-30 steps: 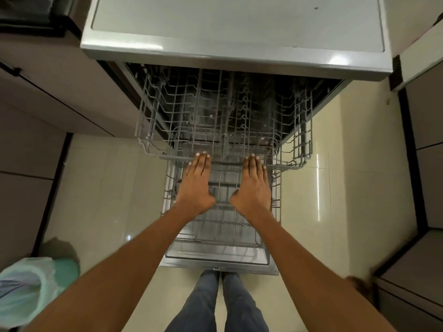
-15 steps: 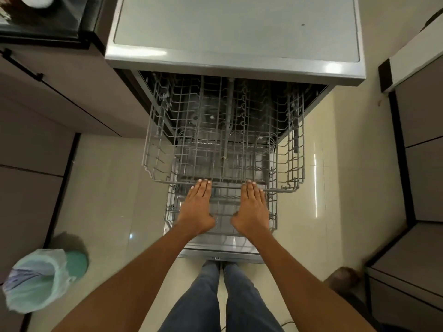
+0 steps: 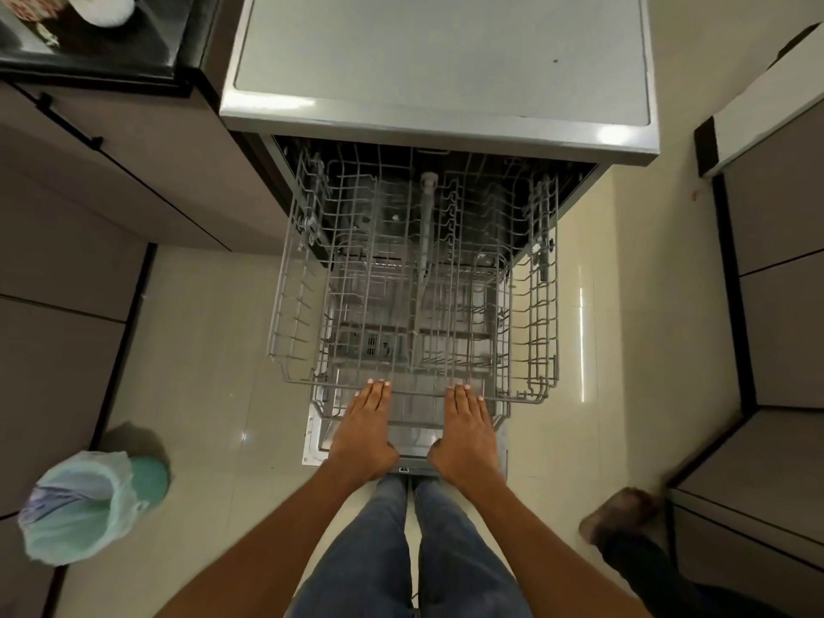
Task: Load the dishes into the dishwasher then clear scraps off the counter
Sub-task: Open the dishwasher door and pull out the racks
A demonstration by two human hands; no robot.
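Since a second ago the grey wire upper dishwasher rack (image 3: 414, 278) has slid further out of the silver dishwasher (image 3: 439, 69) toward the bottom of the frame. Left hand (image 3: 363, 432) and right hand (image 3: 468, 434) lie flat, fingers straight and pressed together, tips at the rack's front rail. Rack looks empty, mid-frame. Green-lined bin (image 3: 84, 506) sits lower left.
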